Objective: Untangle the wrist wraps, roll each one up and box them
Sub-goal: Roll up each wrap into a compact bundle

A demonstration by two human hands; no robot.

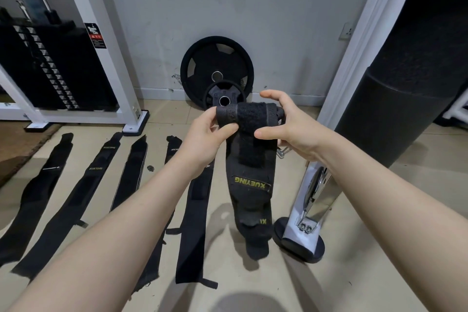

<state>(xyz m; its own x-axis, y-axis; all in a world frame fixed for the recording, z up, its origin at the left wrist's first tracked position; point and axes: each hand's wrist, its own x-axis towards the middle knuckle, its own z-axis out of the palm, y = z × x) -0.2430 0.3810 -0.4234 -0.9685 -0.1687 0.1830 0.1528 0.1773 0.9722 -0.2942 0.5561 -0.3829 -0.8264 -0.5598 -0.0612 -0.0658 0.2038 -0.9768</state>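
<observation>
Held wrist wrap [249, 159] is being rolled from its top, tail hanging free to feed | roll pinched by left hand [205, 138] and right hand [286, 126] | flattened wraps [126, 180] being kept on floor [354, 273] | no box in view

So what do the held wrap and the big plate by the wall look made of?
Held wrist wrap: black woven elastic fabric, matte, with a fuzzy hook-and-loop patch near the rolled top. Large weight plate: likely rubber-coated, dull black with a shiny metal centre ring.
</observation>
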